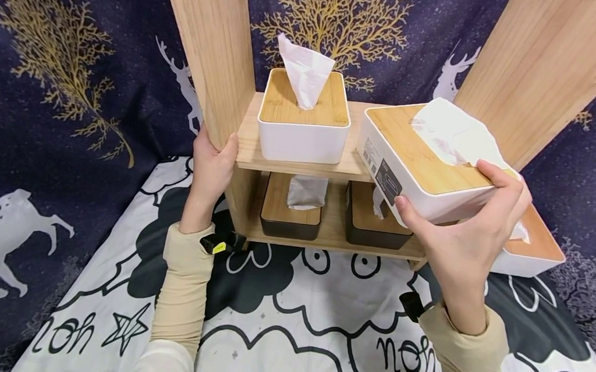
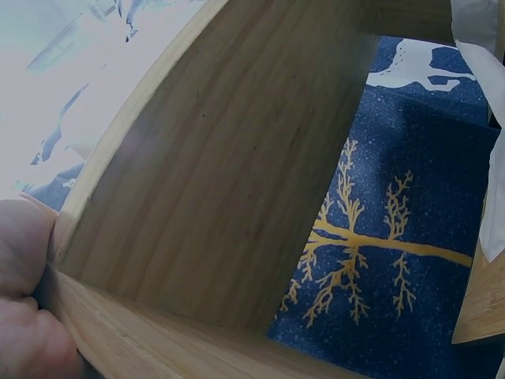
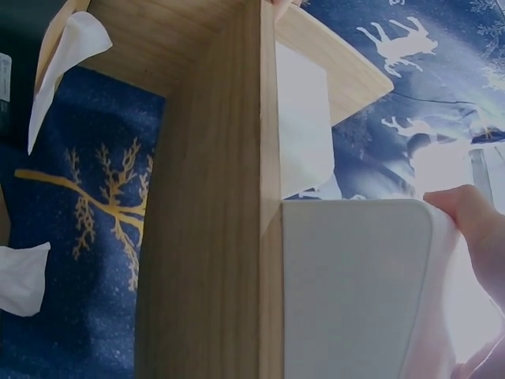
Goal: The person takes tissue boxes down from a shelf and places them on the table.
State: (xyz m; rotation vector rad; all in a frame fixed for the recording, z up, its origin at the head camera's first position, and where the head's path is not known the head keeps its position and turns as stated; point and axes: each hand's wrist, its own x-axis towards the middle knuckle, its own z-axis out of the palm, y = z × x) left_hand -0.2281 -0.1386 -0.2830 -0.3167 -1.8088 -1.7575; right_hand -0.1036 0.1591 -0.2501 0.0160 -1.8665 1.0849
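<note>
My left hand grips the left side panel of a wooden shelf, thumb on the inner front edge; its fingers are at that edge in the left wrist view. My right hand holds a white tissue box with a bamboo lid, thumb on the near side and fingers over the right end. That box is tilted at the right front of the upper board, its underside against the board's edge in the right wrist view. A second white tissue box stands upright on the board's left part.
Two black tissue boxes with wooden lids, one left and one right, sit on the lower board. Another white tissue box lies right of the shelf on the patterned cloth. A dark blue tapestry hangs behind.
</note>
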